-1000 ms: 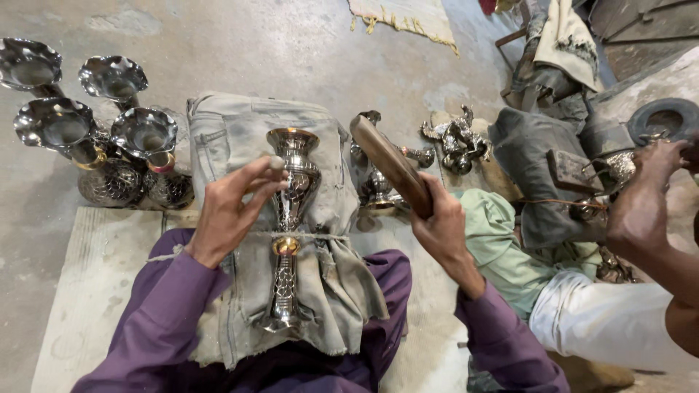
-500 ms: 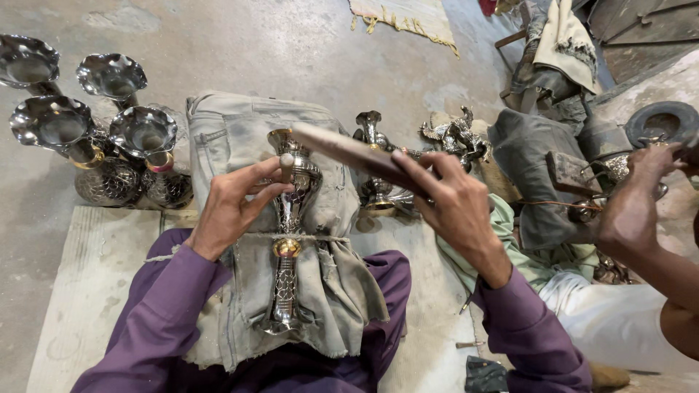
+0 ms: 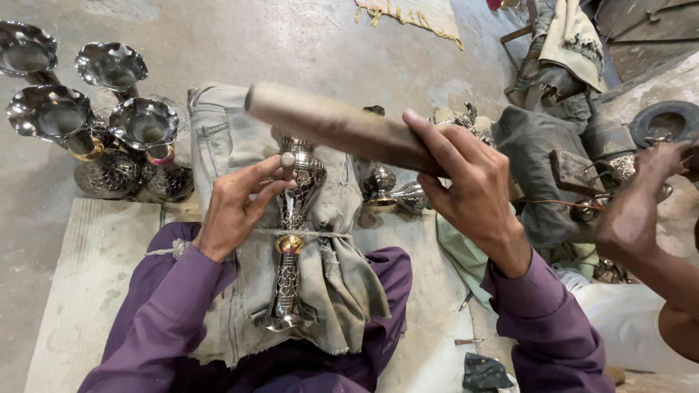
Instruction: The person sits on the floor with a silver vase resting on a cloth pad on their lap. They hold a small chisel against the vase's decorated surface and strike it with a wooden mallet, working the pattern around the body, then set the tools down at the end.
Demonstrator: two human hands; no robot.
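Observation:
A silver vase (image 3: 295, 240) with a gold band lies lengthwise on a grey cloth (image 3: 331, 269) over my lap, tied down by a cord. My left hand (image 3: 237, 207) pinches a small metal punch (image 3: 287, 164) upright against the vase's upper body. My right hand (image 3: 470, 182) grips a wooden mallet (image 3: 338, 127), held level with its head above the punch and the vase.
Several finished silver vases (image 3: 109, 131) with fluted rims stand at the left on the concrete floor. Smaller metal pieces (image 3: 393, 189) lie beyond the cloth. Another person's hand (image 3: 633, 211) works at the right beside a dark bundle (image 3: 539, 145) and a round black dish (image 3: 666, 120).
My right hand has swung the mallet from upright at the right down and leftward, now level over the punch. My left hand stays on the vase.

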